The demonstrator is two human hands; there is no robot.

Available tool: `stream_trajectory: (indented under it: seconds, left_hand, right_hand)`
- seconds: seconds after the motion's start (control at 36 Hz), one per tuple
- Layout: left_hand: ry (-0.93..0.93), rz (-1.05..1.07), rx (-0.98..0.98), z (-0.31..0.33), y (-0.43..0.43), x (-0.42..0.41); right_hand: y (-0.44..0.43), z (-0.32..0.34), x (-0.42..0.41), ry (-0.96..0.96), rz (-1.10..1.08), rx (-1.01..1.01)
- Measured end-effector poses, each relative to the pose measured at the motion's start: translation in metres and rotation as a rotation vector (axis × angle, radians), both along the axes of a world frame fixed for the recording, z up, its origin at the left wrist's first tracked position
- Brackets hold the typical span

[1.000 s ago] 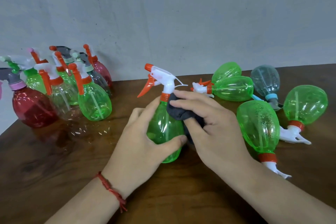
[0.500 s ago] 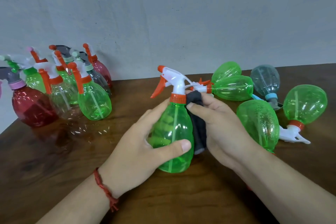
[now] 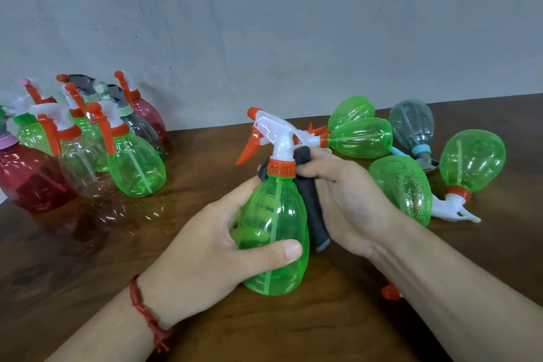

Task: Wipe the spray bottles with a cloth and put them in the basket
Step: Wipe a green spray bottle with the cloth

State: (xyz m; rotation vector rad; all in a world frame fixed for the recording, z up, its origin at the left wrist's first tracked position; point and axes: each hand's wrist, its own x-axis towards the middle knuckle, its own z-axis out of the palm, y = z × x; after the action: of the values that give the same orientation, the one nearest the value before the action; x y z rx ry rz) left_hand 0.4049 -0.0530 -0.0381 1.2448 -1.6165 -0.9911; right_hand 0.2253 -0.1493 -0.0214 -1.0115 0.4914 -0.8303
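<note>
Green bottle (image 3: 273, 223), upright near the middle of the table (image 3: 88, 273); whether its base rests on the wood or hangs just above it, I cannot tell. My left hand (image 3: 205, 250) wraps the belly, thumb across the front; my right hand (image 3: 346, 197) grips the dark cloth (image 3: 311, 209), pressing it to the orange collar (image 3: 281, 169) and the bottle's right side. Handling, as judged: seemingly empty thin plastic, so light, smooth, apt to slip, and liable to dent under a hard squeeze; best held round the belly or at the stiffer collar, not by the trigger (image 3: 249, 147). Outward: standing bottles (image 3: 135, 161) clustered well to the left, by the wall; lying bottles (image 3: 361, 138) just beyond my right hand; no basket in view.
</note>
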Motion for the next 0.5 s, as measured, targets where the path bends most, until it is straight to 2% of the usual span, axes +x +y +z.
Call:
stream_trajectory:
  seconds: [0.11, 0.25, 0.39, 0.5]
  left_hand:
    - [-0.006, 0.006, -0.002, -0.002, 0.0, 0.0]
    - [0.001, 0.058, -0.033, -0.007, -0.003, 0.001]
    - [-0.027, 0.247, -0.111, -0.013, -0.009, 0.008]
    - [-0.079, 0.371, -0.147, -0.011, -0.013, 0.017]
  right_hand:
    - [-0.002, 0.0, 0.0, 0.019, 0.018, 0.003]
    - [-0.002, -0.001, -0.001, -0.065, -0.001, 0.009]
    - [-0.002, -0.004, 0.002, 0.041, -0.117, 0.014]
    - [0.0, -0.004, 0.0, 0.067, -0.124, -0.006]
